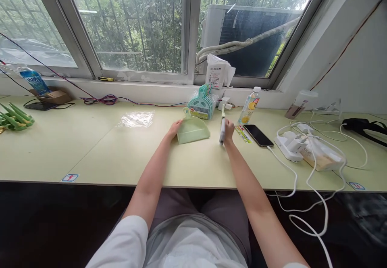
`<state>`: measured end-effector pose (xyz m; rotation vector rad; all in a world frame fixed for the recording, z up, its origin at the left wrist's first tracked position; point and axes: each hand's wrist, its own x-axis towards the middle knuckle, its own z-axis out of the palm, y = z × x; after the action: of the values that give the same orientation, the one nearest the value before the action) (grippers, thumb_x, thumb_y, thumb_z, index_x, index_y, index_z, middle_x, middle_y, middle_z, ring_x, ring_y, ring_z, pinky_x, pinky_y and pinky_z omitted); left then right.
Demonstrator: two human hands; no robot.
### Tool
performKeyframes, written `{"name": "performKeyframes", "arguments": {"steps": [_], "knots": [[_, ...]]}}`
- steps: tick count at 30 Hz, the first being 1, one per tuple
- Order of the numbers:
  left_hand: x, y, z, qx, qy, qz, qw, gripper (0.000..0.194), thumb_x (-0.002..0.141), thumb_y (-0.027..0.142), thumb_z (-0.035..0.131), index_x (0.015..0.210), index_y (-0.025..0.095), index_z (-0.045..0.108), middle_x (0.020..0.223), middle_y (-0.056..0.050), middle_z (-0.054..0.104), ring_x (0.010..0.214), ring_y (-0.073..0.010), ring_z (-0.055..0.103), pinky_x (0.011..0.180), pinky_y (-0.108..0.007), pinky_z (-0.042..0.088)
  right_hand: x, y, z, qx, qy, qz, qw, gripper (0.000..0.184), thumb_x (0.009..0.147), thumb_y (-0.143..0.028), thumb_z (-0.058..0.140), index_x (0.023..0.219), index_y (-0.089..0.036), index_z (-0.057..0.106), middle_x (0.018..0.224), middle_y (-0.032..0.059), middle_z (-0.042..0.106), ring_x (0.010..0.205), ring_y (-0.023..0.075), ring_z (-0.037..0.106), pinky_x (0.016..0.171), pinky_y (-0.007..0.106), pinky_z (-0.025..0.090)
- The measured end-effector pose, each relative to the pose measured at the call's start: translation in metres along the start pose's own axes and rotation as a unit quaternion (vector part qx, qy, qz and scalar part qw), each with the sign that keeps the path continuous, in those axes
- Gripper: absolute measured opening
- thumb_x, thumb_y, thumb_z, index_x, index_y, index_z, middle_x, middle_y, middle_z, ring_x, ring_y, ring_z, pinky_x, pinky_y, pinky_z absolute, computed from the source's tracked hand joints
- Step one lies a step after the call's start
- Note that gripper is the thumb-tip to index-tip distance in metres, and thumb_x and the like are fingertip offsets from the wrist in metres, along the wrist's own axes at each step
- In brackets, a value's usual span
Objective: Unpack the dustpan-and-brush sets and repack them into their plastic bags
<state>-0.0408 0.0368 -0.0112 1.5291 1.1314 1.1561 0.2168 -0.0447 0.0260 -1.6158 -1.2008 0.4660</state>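
Note:
My left hand (174,129) rests against the left edge of a pale green mini dustpan (192,129) that lies flat on the light green table (121,155); its fingers curl on the pan's rim. My right hand (228,131) is closed around a small brush (223,124) with a green handle, held upright just right of the dustpan. Behind them stands a stack of teal dustpan-and-brush sets (202,102).
A drink bottle (249,106), a black phone (258,135), a white power strip with chargers and cables (294,143) lie to the right. A clear plastic bag (136,119) lies left of the dustpan. Green items (13,117) and a bottle (34,80) sit far left.

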Motion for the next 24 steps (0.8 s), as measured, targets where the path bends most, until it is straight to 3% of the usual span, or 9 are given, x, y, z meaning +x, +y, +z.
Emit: {"name": "performKeyframes", "arguments": {"steps": [3, 5, 9, 13, 15, 18, 24], "knots": [[-0.003, 0.0, -0.029, 0.123, 0.059, 0.0, 0.991, 0.028, 0.087, 0.04, 0.051, 0.087, 0.02, 0.07, 0.098, -0.004, 0.071, 0.102, -0.0222, 0.058, 0.086, -0.027, 0.042, 0.005, 0.013, -0.015, -0.179, 0.064, -0.045, 0.981, 0.038, 0.093, -0.032, 0.031, 0.087, -0.017, 0.066, 0.099, 0.0126, 0.064, 0.093, 0.0234, 0.056, 0.078, 0.03, 0.039], [-0.007, 0.002, -0.041, 0.198, 0.07, -0.013, 0.978, 0.03, 0.087, 0.041, 0.05, 0.084, 0.02, 0.07, 0.091, -0.004, 0.07, 0.096, -0.0235, 0.06, 0.081, -0.028, 0.041, 0.005, 0.023, -0.016, -0.279, 0.06, -0.079, 0.955, 0.038, 0.092, -0.029, 0.034, 0.087, -0.015, 0.068, 0.101, 0.0151, 0.065, 0.093, 0.0241, 0.057, 0.08, 0.032, 0.038], [-0.012, 0.004, -0.044, 0.288, 0.097, -0.024, 0.952, 0.045, 0.091, 0.051, 0.039, 0.083, 0.021, 0.071, 0.095, -0.01, 0.069, 0.098, -0.0273, 0.059, 0.079, -0.032, 0.04, 0.005, 0.034, -0.007, -0.375, 0.007, -0.085, 0.923, 0.034, 0.09, -0.025, 0.04, 0.089, -0.013, 0.071, 0.105, 0.0188, 0.065, 0.101, 0.0287, 0.055, 0.09, 0.041, 0.034], [-0.011, 0.006, -0.04, 0.314, 0.14, -0.016, 0.939, 0.056, 0.095, 0.053, 0.026, 0.087, 0.023, 0.072, 0.104, -0.011, 0.068, 0.107, -0.027, 0.055, 0.086, -0.033, 0.04, 0.004, 0.034, -0.003, -0.41, 0.018, -0.066, 0.909, 0.035, 0.089, -0.035, 0.044, 0.089, -0.013, 0.072, 0.103, 0.0188, 0.066, 0.101, 0.0308, 0.054, 0.095, 0.049, 0.028], [-0.011, 0.007, -0.04, 0.319, 0.129, -0.027, 0.939, 0.051, 0.093, 0.054, 0.031, 0.088, 0.023, 0.071, 0.104, -0.01, 0.068, 0.105, -0.027, 0.057, 0.086, -0.034, 0.04, 0.003, 0.032, -0.002, -0.423, 0.026, -0.067, 0.904, 0.04, 0.087, -0.047, 0.049, 0.09, -0.014, 0.072, 0.102, 0.0183, 0.066, 0.103, 0.0317, 0.052, 0.095, 0.051, 0.026], [-0.012, 0.008, -0.038, 0.321, 0.116, -0.038, 0.939, 0.033, 0.085, 0.051, 0.052, 0.086, 0.023, 0.07, 0.103, -0.01, 0.069, 0.101, -0.0279, 0.059, 0.084, -0.033, 0.041, 0.001, 0.029, -0.002, -0.424, 0.01, -0.063, 0.903, 0.046, 0.082, -0.056, 0.053, 0.093, -0.016, 0.072, 0.104, 0.0179, 0.066, 0.105, 0.0324, 0.052, 0.094, 0.051, 0.027], [-0.016, 0.009, -0.026, 0.246, 0.136, -0.048, 0.958, 0.009, 0.072, 0.03, 0.068, 0.069, 0.022, 0.064, 0.093, -0.01, 0.069, 0.104, -0.0305, 0.058, 0.085, -0.035, 0.039, 0.001, 0.025, -0.004, -0.419, -0.041, -0.004, 0.907, 0.033, 0.075, -0.047, 0.065, 0.085, -0.017, 0.073, 0.098, 0.0151, 0.069, 0.101, 0.031, 0.057, 0.094, 0.049, 0.027]]}}
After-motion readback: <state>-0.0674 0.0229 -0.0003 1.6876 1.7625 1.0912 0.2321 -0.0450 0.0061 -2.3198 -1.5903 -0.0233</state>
